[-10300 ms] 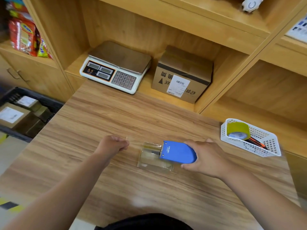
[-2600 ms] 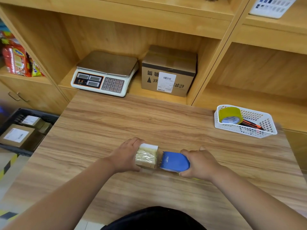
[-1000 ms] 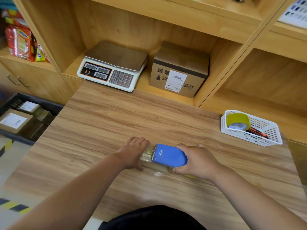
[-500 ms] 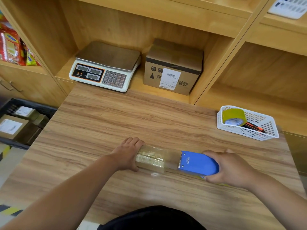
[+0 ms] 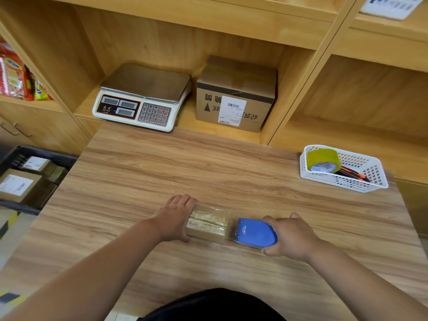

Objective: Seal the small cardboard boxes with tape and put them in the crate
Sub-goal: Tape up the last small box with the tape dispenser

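Note:
A small cardboard box (image 5: 206,224), shiny with clear tape, lies on the wooden table (image 5: 208,172) in front of me. My left hand (image 5: 172,218) holds its left end, fingers over the far side and thumb on the near side. My right hand (image 5: 293,237) grips a blue tape dispenser (image 5: 256,232) whose toothed end sits against the box's right end, with clear tape running onto the box. The dark crate (image 5: 34,158) stands low at the left and holds several labelled boxes.
A white basket (image 5: 361,181) with a yellow tape roll (image 5: 323,159) and orange-handled tools sits at the table's right. A scale (image 5: 141,98) and a larger labelled carton (image 5: 235,96) stand in the shelf behind. Snack packets (image 5: 16,77) fill the left shelf.
Half a second ago the dispenser was pulled out to the right with tape stretched behind it; now my right hand has brought it back against the box's right end. My left hand stays on the box.

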A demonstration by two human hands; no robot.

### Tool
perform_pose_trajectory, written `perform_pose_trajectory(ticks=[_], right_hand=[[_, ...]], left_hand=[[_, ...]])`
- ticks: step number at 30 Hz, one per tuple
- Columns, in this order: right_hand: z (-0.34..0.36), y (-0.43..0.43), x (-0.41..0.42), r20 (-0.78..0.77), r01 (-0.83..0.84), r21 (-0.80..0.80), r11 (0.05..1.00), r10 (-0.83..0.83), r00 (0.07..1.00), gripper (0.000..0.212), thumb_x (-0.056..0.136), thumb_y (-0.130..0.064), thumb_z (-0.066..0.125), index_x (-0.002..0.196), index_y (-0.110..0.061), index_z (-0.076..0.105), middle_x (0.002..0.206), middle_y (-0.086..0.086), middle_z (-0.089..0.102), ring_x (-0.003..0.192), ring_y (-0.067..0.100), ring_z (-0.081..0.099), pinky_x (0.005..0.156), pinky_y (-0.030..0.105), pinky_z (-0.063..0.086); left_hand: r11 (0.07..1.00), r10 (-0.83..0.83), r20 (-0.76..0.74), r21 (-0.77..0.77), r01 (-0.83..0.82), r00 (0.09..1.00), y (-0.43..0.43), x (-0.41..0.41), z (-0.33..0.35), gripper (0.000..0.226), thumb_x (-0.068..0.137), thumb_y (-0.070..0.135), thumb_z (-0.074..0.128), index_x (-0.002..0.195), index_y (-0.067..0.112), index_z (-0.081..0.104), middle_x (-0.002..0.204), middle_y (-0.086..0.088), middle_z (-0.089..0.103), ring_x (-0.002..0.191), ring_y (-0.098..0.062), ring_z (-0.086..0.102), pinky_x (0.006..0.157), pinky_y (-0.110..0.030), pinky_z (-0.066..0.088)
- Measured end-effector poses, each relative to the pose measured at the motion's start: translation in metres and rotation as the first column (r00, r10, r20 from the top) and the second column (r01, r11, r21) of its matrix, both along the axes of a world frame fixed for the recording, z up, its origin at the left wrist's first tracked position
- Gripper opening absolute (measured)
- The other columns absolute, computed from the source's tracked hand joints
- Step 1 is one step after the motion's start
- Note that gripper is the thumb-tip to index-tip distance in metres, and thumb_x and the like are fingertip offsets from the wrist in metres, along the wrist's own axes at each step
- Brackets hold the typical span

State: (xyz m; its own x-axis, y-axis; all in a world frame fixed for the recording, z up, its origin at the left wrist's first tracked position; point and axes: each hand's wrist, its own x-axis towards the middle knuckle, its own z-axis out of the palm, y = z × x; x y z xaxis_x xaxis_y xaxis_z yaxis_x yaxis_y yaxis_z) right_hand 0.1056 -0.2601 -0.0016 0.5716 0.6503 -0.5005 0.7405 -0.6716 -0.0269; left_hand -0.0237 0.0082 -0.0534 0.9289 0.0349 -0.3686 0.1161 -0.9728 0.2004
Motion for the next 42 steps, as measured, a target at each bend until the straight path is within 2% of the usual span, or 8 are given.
perform_pose_trajectory(ticks=[6, 11, 14, 18, 26, 33, 39, 42], right_hand=[[-0.013, 0.011, -0.003, 0.016, -0.018, 0.023, 1.000, 0.017, 1.000, 0.065, 0.070, -0.062, 0.060, 0.126, -0.031, 0.044, 0.101, -0.006, 0.067, 0.079, 0.018, 0.050, 0.083, 0.027, 0.027], [-0.011, 0.015, -0.005, 0.043, -0.035, 0.016, 0.999, 0.034, 0.998, 0.062, 0.070, -0.061, 0.061, 0.119, -0.027, 0.046, 0.094, -0.005, 0.064, 0.078, 0.020, 0.049, 0.080, 0.028, 0.026], [-0.008, 0.013, -0.005, 0.032, -0.015, 0.010, 1.000, 0.014, 0.999, 0.062, 0.070, -0.060, 0.062, 0.120, -0.027, 0.046, 0.096, -0.005, 0.065, 0.076, 0.019, 0.046, 0.080, 0.028, 0.026], [-0.006, 0.009, -0.007, 0.024, 0.026, 0.029, 0.999, -0.027, 0.999, 0.062, 0.070, -0.059, 0.063, 0.121, -0.028, 0.047, 0.101, -0.005, 0.065, 0.075, 0.017, 0.044, 0.086, 0.028, 0.029], [0.018, -0.002, -0.006, -0.067, 0.124, 0.208, 0.970, -0.113, 0.991, 0.056, 0.068, -0.059, 0.067, 0.116, -0.039, 0.046, 0.099, -0.014, 0.062, 0.075, 0.007, 0.047, 0.083, 0.023, 0.027], [0.051, 0.009, -0.010, -0.145, 0.159, 0.322, 0.933, -0.118, 0.982, 0.051, 0.067, -0.056, 0.072, 0.111, -0.044, 0.047, 0.091, -0.025, 0.054, 0.082, -0.001, 0.045, 0.081, 0.021, 0.030], [0.048, 0.032, -0.023, -0.093, 0.080, 0.298, 0.951, -0.054, 0.994, 0.053, 0.066, -0.061, 0.068, 0.108, -0.036, 0.048, 0.097, -0.016, 0.059, 0.083, 0.007, 0.052, 0.087, 0.024, 0.031], [0.051, 0.039, -0.028, -0.083, 0.070, 0.286, 0.956, -0.048, 0.995, 0.049, 0.068, -0.058, 0.068, 0.107, -0.035, 0.049, 0.097, -0.015, 0.060, 0.081, 0.010, 0.049, 0.084, 0.023, 0.031]], left_hand=[[0.968, -0.083, -0.073, 0.231, 0.097, 0.994, -0.020, 0.009, 0.008, 0.108, 0.069, 0.057, 0.072, 0.145, 0.005, 0.016, 0.140, -0.010, 0.030, 0.134, -0.028, 0.025, 0.118, -0.048, 0.004], [0.942, -0.242, -0.036, 0.233, 0.243, 0.970, -0.060, 0.028, 0.012, 0.122, 0.069, 0.055, 0.073, 0.151, 0.009, -0.005, 0.149, -0.012, 0.016, 0.141, -0.030, 0.011, 0.117, -0.053, -0.005], [0.921, -0.298, -0.030, 0.253, 0.296, 0.954, -0.075, 0.036, 0.012, 0.112, 0.075, 0.048, 0.071, 0.150, 0.008, 0.000, 0.147, -0.013, 0.019, 0.139, -0.031, 0.015, 0.118, -0.051, -0.002], [0.927, -0.282, 0.045, 0.270, 0.261, 0.958, -0.073, 0.035, 0.011, 0.089, 0.074, 0.047, 0.071, 0.139, 0.004, 0.027, 0.137, -0.013, 0.036, 0.127, -0.031, 0.031, 0.112, -0.043, 0.019], [0.997, -0.061, 0.195, -0.042, 0.071, 0.979, -0.041, 0.029, 0.028, 0.097, 0.064, 0.055, 0.074, 0.142, 0.017, 0.032, 0.135, 0.000, 0.040, 0.124, -0.019, 0.033, 0.106, -0.027, 0.026], [0.918, 0.183, 0.087, -0.370, -0.139, 0.979, -0.010, 0.008, 0.023, 0.107, 0.058, 0.037, 0.086, 0.147, 0.018, 0.029, 0.145, 0.003, 0.041, 0.131, -0.011, 0.038, 0.102, -0.011, 0.023], [0.845, 0.280, -0.001, -0.475, -0.247, 0.960, -0.004, -0.007, 0.019, 0.095, 0.057, 0.019, 0.088, 0.137, 0.019, 0.036, 0.124, 0.008, 0.050, 0.119, -0.013, 0.049, 0.081, 0.001, 0.028], [0.912, 0.196, 0.028, -0.373, -0.172, 0.980, -0.005, -0.010, 0.023, 0.114, 0.063, 0.031, 0.085, 0.151, 0.014, 0.014, 0.152, 0.001, 0.027, 0.141, -0.015, 0.023, 0.108, -0.009, 0.015]])
